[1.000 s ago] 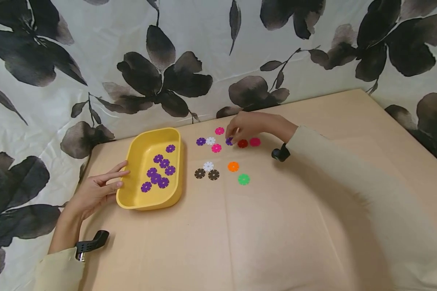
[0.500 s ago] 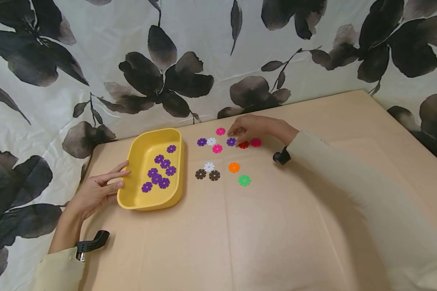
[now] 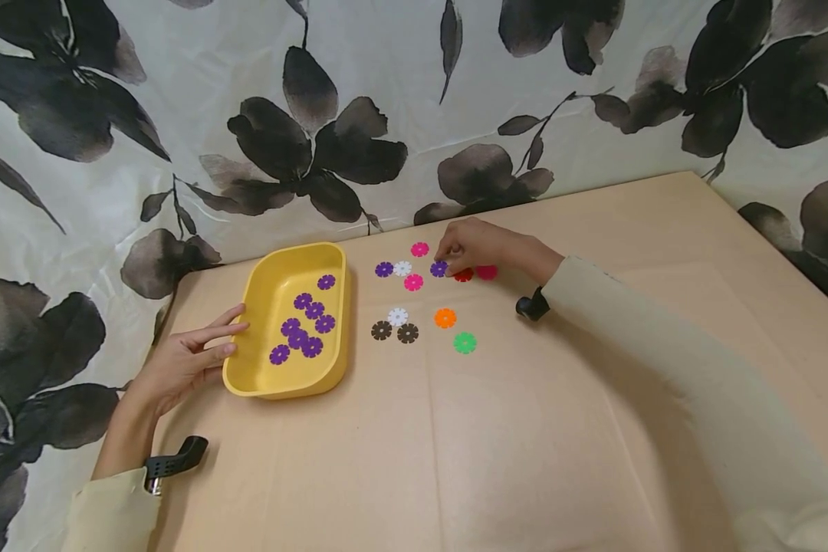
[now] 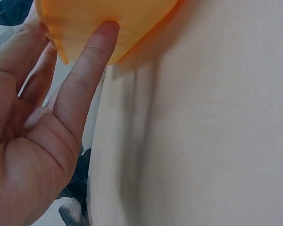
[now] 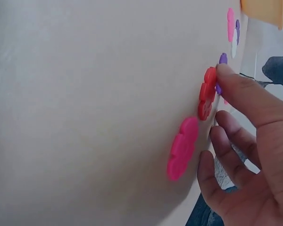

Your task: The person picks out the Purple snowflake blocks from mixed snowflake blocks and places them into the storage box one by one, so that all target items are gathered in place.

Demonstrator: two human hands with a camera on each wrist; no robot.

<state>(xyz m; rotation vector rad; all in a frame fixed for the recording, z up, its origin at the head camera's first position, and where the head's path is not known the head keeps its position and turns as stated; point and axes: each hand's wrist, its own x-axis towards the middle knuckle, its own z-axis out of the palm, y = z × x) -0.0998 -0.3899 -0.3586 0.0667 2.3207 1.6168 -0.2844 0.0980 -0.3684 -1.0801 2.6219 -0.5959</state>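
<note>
My left hand [image 3: 179,364] holds the left side of a yellow plastic tub [image 3: 248,388], fingertips over its rim. In the left wrist view the thumb [image 4: 87,70] lies against the tub's outer wall [image 4: 137,23]. Several purple interlocking discs [image 3: 297,339] lie inside it. My right hand [image 3: 479,244] pinches at a purple disc [image 3: 438,269] on the table, thumb and fingertips at its edges. Right beside that disc, a red disc [image 5: 207,94] and a pink disc [image 5: 183,148] lie under the hand, partly hidden in the head view.
Another purple disc [image 3: 383,269], a white disc [image 3: 402,268] and two pink discs lie between tub and right hand. Nearer are two dark brown discs [image 3: 382,330], a white one, an orange disc [image 3: 445,318] and a green disc [image 3: 465,343]. Flowered fabric [image 3: 359,61] borders the table.
My right hand's fingers drew back a little from the purple disc, then came down to it again. The left hand and the tub have stayed in place.
</note>
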